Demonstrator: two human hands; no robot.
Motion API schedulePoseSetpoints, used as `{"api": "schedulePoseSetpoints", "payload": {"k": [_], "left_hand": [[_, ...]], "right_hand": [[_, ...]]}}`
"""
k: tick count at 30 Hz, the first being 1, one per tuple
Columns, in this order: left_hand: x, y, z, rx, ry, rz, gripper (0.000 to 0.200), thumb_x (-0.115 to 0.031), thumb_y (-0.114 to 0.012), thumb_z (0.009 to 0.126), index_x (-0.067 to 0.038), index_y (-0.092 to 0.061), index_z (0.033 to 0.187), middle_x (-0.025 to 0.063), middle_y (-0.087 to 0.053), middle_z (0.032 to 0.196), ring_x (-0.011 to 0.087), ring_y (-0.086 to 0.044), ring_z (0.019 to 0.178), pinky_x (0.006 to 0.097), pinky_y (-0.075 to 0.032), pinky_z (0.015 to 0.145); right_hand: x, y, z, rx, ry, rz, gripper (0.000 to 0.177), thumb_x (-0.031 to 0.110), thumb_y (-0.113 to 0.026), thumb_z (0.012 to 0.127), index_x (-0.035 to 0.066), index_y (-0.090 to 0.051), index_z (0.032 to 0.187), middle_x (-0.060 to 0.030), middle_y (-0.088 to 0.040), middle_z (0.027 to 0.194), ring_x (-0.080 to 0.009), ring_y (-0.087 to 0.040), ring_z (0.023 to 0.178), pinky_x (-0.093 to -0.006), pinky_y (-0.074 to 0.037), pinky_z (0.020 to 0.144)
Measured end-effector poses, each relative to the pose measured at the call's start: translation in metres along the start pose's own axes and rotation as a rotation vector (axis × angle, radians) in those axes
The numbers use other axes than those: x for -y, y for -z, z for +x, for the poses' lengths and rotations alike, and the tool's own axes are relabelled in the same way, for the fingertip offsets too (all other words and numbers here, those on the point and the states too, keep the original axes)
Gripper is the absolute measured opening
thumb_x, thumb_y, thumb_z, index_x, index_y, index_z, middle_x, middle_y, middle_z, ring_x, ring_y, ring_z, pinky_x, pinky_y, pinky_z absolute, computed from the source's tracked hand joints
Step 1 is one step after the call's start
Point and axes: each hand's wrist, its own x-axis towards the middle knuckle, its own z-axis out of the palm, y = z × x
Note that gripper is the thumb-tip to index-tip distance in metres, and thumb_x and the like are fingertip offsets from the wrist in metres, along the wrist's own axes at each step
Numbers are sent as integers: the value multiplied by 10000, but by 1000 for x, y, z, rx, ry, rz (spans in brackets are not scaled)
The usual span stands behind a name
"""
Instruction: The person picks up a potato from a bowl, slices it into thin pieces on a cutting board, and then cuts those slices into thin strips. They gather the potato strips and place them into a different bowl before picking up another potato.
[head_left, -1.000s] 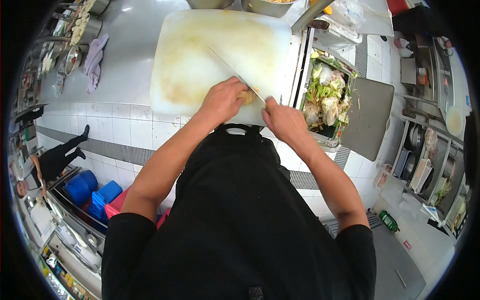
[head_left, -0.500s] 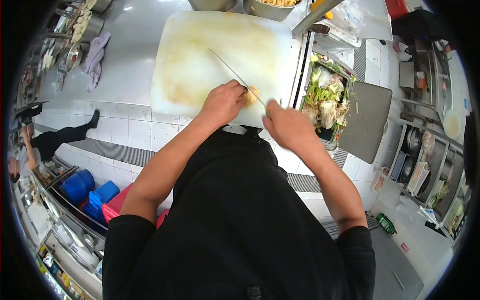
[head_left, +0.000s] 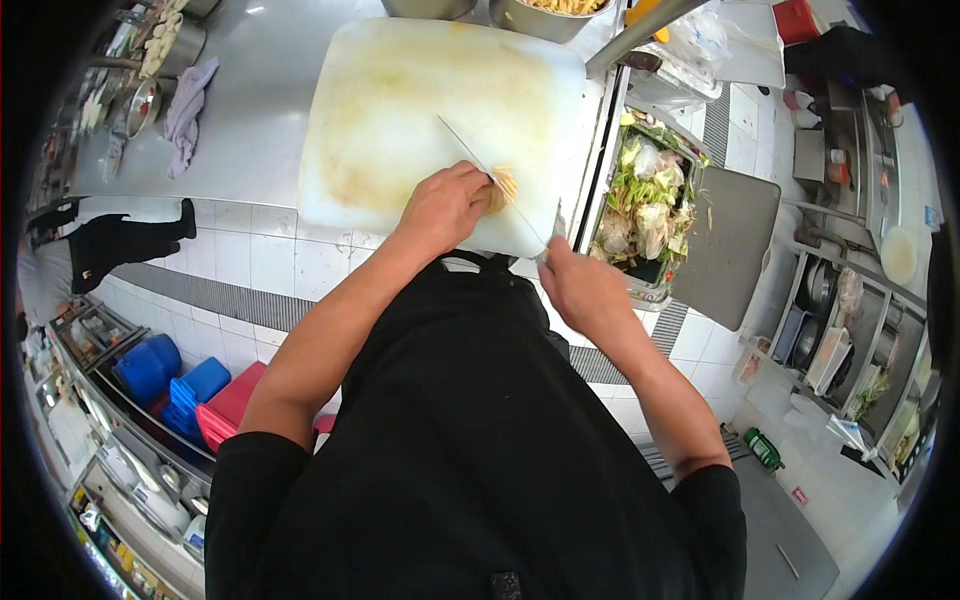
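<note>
My left hand (head_left: 442,207) has its fingers curled down over a pale yellow piece of food (head_left: 505,184) near the right front of the white cutting board (head_left: 420,100). Thin slices fan out on the food's right side, and I cannot make out its exact kind. Closed around the handle of a kitchen knife (head_left: 461,138) is my right hand (head_left: 588,288), just past the board's front right corner. The blade slants up and left across the board, against the food and close to my left fingertips. My fingers hide part of the food.
Right of the board stands a bin of vegetable scraps (head_left: 650,205), beside a grey lid or panel (head_left: 735,245). A metal post (head_left: 640,38) and a bowl of yellowish strips (head_left: 560,8) are at the back. A purple cloth (head_left: 188,118) lies left. Another person's leg (head_left: 140,235) shows far left.
My right hand has drawn the knife toward me and slightly right. The slices spread more visibly beside my left hand, which has barely moved. The other person has shifted at far left.
</note>
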Motion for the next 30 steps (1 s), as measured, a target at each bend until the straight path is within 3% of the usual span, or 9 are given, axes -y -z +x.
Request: {"api": "schedulePoseSetpoints", "payload": {"k": [3,9,12,14,18,25,27,29,30], "left_hand": [[0,-2,2,-14,-22,-11,243,-62,-666,857,-40,-703,1096,121,-672,1121,342,-661,1022,422,-541,888],[1,-3,0,7,35,-28,269,-81,-674,856,-41,-695,1121,121,-670,1125,338,-653,1051,422,-533,911],[2,-4,-1,8,19,-47,288,-104,-684,855,-43,-695,1137,123,-669,1142,338,-645,1075,423,-526,930],[2,-2,-3,-5,14,-42,286,-108,-685,856,-40,-695,1134,124,-668,1138,339,-645,1074,420,-526,931],[-4,5,-7,-48,71,-94,256,-75,-672,864,-30,-689,1116,128,-663,1132,344,-647,1056,432,-529,913],[3,0,-5,-20,21,-67,233,-108,-649,884,-23,-682,1099,124,-676,1128,343,-656,1028,423,-529,897],[5,-2,-6,-31,29,-72,231,-111,-649,885,-23,-682,1097,126,-678,1125,344,-655,1030,424,-528,895],[3,-3,-5,-43,28,-79,230,-114,-649,887,-22,-683,1094,128,-680,1121,344,-654,1031,425,-527,892],[2,-2,-5,-36,26,-79,229,-117,-650,887,-21,-683,1092,128,-681,1118,344,-653,1035,425,-527,892]], "right_hand": [[-1,-14,38,-132,22,19,228,248,-575,991,28,-525,1027,-209,-681,684,-412,-701,672,-541,-541,604],[19,33,-9,62,-39,-41,215,241,-559,994,30,-521,1006,-207,-681,679,-420,-701,664,-529,-548,604],[-1,-18,22,-61,-11,-23,243,270,-559,1007,35,-510,1045,-208,-673,669,-424,-686,638,-554,-534,589],[6,-13,52,-150,41,-30,259,295,-554,1021,49,-500,1082,-210,-663,658,-442,-669,634,-570,-519,593],[26,42,27,-97,62,-24,256,273,-576,996,25,-515,1017,-203,-669,654,-426,-684,628,-549,-540,590],[12,42,-33,101,-7,-77,251,255,-592,988,21,-509,1019,-200,-664,645,-430,-679,616,-558,-525,568],[5,22,-23,99,-26,-112,237,248,-579,993,25,-503,1024,-191,-665,644,-424,-682,617,-546,-528,566],[-10,-15,15,-90,62,-17,215,234,-564,996,28,-509,1025,-190,-672,653,-417,-687,624,-535,-536,574],[-3,-15,34,-52,38,-57,257,270,-562,1021,26,-483,1043,-204,-657,657,-436,-675,646,-549,-522,576]]}}
